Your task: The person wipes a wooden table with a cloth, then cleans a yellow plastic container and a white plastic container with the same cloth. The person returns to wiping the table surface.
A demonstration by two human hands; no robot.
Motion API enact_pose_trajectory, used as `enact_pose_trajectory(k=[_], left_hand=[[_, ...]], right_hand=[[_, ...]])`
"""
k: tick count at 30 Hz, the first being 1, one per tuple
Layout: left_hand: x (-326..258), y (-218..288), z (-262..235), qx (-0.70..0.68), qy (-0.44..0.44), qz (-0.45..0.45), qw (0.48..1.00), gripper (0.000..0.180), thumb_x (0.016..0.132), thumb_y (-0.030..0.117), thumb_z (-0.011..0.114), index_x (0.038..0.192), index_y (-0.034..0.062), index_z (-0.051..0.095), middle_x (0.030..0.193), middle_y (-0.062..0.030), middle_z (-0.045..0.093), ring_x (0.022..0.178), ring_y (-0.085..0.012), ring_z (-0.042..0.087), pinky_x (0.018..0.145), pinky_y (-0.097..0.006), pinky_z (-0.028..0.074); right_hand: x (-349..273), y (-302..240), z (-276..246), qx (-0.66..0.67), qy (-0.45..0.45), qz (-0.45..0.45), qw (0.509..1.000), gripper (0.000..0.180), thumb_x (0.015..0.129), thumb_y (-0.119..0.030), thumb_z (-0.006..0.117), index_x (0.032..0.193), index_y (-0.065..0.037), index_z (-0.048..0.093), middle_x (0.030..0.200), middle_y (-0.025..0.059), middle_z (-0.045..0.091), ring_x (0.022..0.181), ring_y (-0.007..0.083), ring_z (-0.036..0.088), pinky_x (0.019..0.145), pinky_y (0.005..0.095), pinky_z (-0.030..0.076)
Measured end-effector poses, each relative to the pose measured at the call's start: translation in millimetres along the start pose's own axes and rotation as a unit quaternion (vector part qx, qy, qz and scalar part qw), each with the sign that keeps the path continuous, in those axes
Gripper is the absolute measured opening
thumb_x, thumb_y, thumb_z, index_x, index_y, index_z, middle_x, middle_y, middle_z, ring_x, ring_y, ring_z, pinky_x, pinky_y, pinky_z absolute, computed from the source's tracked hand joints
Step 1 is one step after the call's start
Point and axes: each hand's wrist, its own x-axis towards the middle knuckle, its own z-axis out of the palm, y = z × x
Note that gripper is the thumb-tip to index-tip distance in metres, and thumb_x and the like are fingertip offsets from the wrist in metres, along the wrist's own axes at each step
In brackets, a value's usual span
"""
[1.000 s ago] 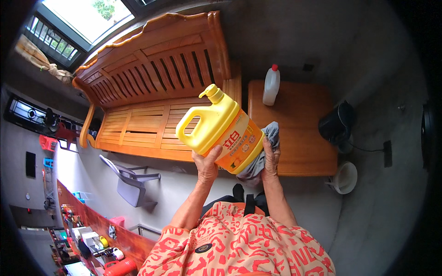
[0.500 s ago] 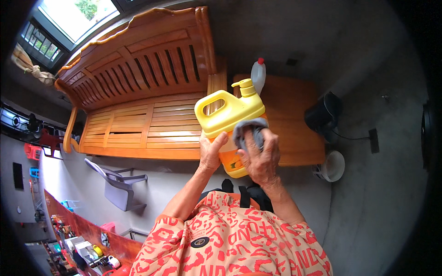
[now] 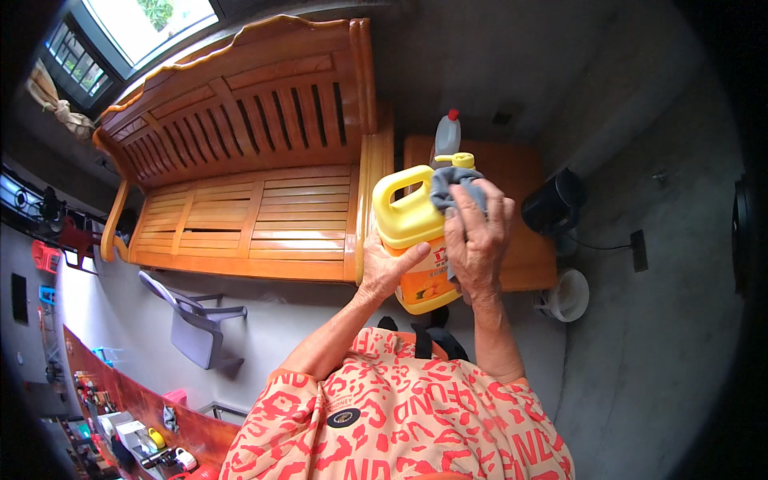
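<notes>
A large yellow pump jug (image 3: 422, 276) with a moulded handle and an orange label is held up in front of my chest. My left hand (image 3: 386, 264) grips its left side, thumb lying across the front. In my right hand (image 3: 478, 232) is a bunched grey cloth (image 3: 458, 186), pressed against the jug's upper right shoulder just below the yellow pump top. The cloth and fingers hide that corner of the jug.
Behind the jug stands a wooden side table (image 3: 512, 240) bearing a clear bottle with a red cap (image 3: 448, 134) and a black kettle (image 3: 552, 202). A slatted wooden bench (image 3: 296, 212) is to the left, a grey plastic chair (image 3: 198, 324) before it. A white bucket (image 3: 570, 296) sits at right.
The cloth has moved up from the jug's front to its shoulder near the pump. The jug has shifted slightly right and turned, showing more of its label.
</notes>
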Motion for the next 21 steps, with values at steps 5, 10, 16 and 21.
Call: enact_pose_trajectory(k=[5,10,16,21], left_hand=[[-1.3,-8.5,-4.0,0.044,0.014,0.010,0.999,0.068,0.069,0.026,0.083,0.122,0.0039,0.046,0.110,-0.0072,0.060,0.101,-0.0147,0.057,0.089,-0.031,0.047],[-3.9,3.4,1.5,0.008,-0.021,-0.001,1.000,0.065,0.072,0.020,0.081,0.123,0.0033,0.045,0.111,-0.0082,0.060,0.103,-0.0151,0.058,0.090,-0.031,0.048],[-3.4,7.5,7.3,-0.036,-0.026,-0.007,0.999,0.063,0.072,0.021,0.081,0.121,0.0030,0.046,0.108,-0.0089,0.061,0.100,-0.0163,0.060,0.088,-0.032,0.050],[-5.9,7.9,10.6,-0.079,-0.008,-0.029,0.996,0.053,0.075,0.018,0.078,0.118,0.0032,0.049,0.106,-0.0081,0.062,0.097,-0.0150,0.060,0.086,-0.031,0.050]], right_hand=[[-12.8,-34.2,-9.1,0.085,-0.066,-0.089,0.990,0.032,0.076,-0.009,0.066,0.108,-0.009,0.067,0.110,0.0121,0.056,0.097,0.0298,0.049,0.084,0.0406,0.044],[-27.9,-3.5,1.2,0.031,0.053,-0.002,0.998,0.030,0.082,-0.010,0.065,0.112,-0.009,0.065,0.112,0.0131,0.054,0.098,0.0303,0.050,0.083,0.0406,0.045],[-32.3,19.2,6.0,0.114,0.100,0.142,0.978,0.030,0.092,-0.014,0.055,0.121,-0.006,0.059,0.117,0.0170,0.051,0.104,0.0316,0.051,0.090,0.0412,0.043],[-46.6,19.7,-0.4,0.101,0.054,0.131,0.985,0.036,0.093,-0.016,0.054,0.127,-0.006,0.056,0.119,0.0185,0.050,0.109,0.0321,0.048,0.094,0.0425,0.041]])
